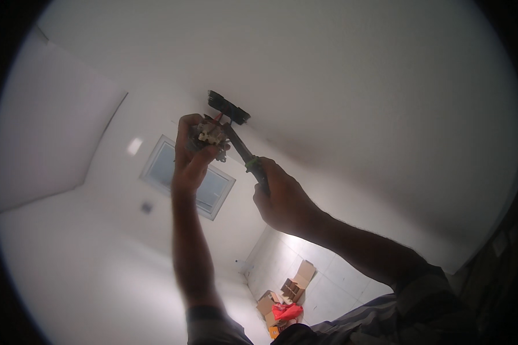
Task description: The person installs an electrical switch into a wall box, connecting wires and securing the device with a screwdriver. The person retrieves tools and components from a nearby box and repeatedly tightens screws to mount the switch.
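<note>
**poster1:** Hands up at the ceiling (339,75). A small whitish fitting with wires (208,135) is gripped in the left hand (189,154), held just below a dark opening (228,107) in the ceiling. What's being held on the right?

**poster2:** A screwdriver (244,154) is clenched in the right hand (285,201), fist wrapped round the handle, shaft angled up-left so the tip is at the fitting. Whether it's actually seated in a screw can't be told, too blurry. A window (187,177) is seen left of the arms, and cardboard boxes (293,284) with something red (286,311) are down on the tiled floor.
</note>
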A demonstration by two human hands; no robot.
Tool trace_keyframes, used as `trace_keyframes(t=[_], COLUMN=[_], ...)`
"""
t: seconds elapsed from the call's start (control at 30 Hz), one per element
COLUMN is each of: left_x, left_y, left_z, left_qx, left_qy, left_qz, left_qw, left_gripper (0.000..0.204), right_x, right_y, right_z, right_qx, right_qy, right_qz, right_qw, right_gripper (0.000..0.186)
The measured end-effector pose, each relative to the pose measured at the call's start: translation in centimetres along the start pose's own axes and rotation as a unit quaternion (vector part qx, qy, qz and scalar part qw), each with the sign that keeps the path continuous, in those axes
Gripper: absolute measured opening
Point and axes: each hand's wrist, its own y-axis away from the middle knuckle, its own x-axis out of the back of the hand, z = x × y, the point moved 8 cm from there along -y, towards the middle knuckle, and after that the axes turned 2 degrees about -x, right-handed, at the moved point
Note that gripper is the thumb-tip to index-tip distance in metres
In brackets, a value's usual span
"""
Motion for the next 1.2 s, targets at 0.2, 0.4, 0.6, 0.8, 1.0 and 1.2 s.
trace_keyframes(t=[0.2, 0.4, 0.6, 0.8, 1.0, 1.2], left_x=[0.3, 0.1, 0.0, 0.1, -0.1, -1.3], left_y=[-0.1, -0.1, -0.3, -0.1, 0.4, 0.9], left_z=[-0.6, -1.1, -1.3, -0.9, -0.1, 1.3], left_qx=[-0.006, 0.001, 0.005, 0.003, -0.022, -0.093], left_qy=[0.006, 0.050, 0.067, 0.064, -0.064, -0.193], left_qz=[0.000, -0.009, -0.008, -0.008, 0.052, 0.080], left_qw=[1.000, 0.999, 0.998, 0.998, 0.996, 0.973], left_gripper=[0.055, 0.062, 0.065, 0.065, 0.051, 0.052], right_x=[0.3, 0.5, 0.7, 0.6, 0.7, 1.3], right_y=[-0.3, -0.2, -0.1, -0.3, -0.6, -0.4], right_z=[0.0, -0.2, 0.1, -0.3, -0.1, -0.5], right_qx=[0.037, 0.001, 0.011, 0.039, 0.044, -0.014], right_qy=[0.021, -0.028, 0.010, 0.017, 0.062, 0.072], right_qz=[0.016, -0.006, 0.004, 0.010, -0.009, -0.073], right_qw=[0.999, 1.000, 1.000, 0.999, 0.997, 0.995], right_gripper=[0.037, 0.040, 0.040, 0.035, 0.035, 0.035])
